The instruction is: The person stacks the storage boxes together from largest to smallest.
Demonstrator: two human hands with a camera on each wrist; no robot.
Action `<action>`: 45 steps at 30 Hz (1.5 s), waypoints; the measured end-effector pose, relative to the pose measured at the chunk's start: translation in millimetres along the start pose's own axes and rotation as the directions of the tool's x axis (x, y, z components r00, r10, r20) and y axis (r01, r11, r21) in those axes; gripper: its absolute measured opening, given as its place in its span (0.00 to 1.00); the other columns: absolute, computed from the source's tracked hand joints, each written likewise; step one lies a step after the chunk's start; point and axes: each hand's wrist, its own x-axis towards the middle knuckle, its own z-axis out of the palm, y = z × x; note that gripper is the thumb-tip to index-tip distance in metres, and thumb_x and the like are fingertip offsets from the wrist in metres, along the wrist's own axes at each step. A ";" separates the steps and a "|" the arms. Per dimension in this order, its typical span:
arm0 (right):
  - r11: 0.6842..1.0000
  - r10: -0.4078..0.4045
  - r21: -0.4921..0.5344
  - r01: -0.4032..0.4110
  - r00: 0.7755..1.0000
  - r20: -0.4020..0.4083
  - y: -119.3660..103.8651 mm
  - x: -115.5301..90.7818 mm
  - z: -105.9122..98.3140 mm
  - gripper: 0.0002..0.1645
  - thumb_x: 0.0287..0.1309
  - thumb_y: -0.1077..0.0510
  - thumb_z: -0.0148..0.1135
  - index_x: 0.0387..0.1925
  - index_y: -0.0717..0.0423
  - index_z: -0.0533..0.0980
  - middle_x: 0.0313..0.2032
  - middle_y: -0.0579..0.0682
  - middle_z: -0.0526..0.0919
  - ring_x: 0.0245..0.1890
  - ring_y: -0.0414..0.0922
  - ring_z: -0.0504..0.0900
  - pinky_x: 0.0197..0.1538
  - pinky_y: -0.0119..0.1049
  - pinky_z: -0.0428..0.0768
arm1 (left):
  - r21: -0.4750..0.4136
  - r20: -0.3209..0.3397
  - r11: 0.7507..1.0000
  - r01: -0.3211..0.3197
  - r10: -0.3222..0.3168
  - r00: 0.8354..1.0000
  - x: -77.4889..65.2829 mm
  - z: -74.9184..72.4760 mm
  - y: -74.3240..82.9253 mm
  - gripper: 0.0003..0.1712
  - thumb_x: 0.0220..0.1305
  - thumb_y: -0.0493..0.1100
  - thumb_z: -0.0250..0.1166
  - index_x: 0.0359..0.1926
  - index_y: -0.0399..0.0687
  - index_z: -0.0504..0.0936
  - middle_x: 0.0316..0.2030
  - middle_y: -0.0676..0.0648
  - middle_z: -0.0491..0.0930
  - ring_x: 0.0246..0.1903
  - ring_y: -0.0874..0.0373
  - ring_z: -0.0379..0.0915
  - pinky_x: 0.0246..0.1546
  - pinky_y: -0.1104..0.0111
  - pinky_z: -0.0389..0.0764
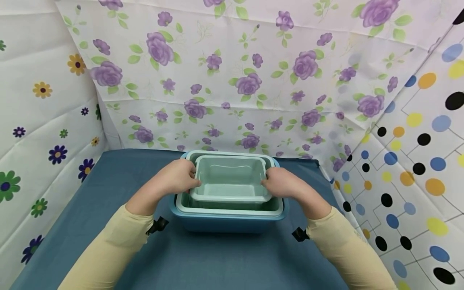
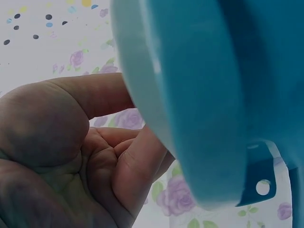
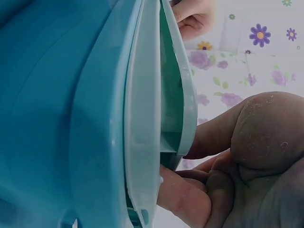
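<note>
Three plastic bins sit nested on the table. Outermost is a blue bin (image 1: pixel 228 224), then a larger pale green bin (image 1: pixel 230 212), and inside it a small pale green bin (image 1: pixel 230 199), tilted with its rim partly above the larger one. My left hand (image 1: pixel 179 176) pinches the left end of the small bin's rim, thumb inside. At the opposite end my right hand (image 1: pixel 282 182) pinches the same rim. In the right wrist view, the small bin's edge (image 3: pixel 187 95) stands apart from the larger green rim (image 3: pixel 142 109). The small bin's underside is hidden.
A blue cloth (image 1: pixel 232 262) covers the table under the bins. Behind rises a curtain with purple roses (image 1: pixel 248 84). Patterned sheets hang at the sides, flowered (image 1: pixel 43 133) on the left and dotted (image 1: pixel 417 177) on the right. Black straps show at both wrists.
</note>
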 end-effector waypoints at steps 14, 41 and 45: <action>0.999 -0.016 -0.046 0.016 1.000 -0.003 -6.5 -0.8 -1.1 0.26 0.87 0.60 0.49 0.24 0.49 0.66 0.18 0.45 0.62 0.18 0.41 0.64 0.30 0.37 0.71 | 0.049 0.020 0.999 0.019 -0.020 1.000 3.5 -2.3 5.6 0.31 0.77 0.41 0.72 0.16 0.56 0.66 0.14 0.50 0.69 0.14 0.60 0.61 0.24 0.66 0.67; 0.987 -0.035 -0.160 0.030 0.999 -0.029 -16.0 3.8 7.9 0.29 0.79 0.68 0.49 0.18 0.45 0.61 0.17 0.43 0.56 0.20 0.40 0.52 0.28 0.36 0.62 | 0.170 -0.009 0.983 0.064 -0.063 0.998 9.6 6.0 12.1 0.18 0.78 0.38 0.68 0.27 0.47 0.76 0.20 0.49 0.70 0.20 0.56 0.70 0.27 0.64 0.73; 0.985 -0.032 -0.172 0.027 0.999 -0.029 -16.2 4.5 8.4 0.29 0.78 0.69 0.50 0.18 0.46 0.61 0.16 0.42 0.56 0.19 0.40 0.51 0.28 0.36 0.62 | 0.189 0.002 0.979 0.069 -0.071 0.997 10.5 6.4 14.8 0.20 0.77 0.35 0.64 0.26 0.50 0.70 0.21 0.50 0.64 0.20 0.58 0.61 0.26 0.64 0.68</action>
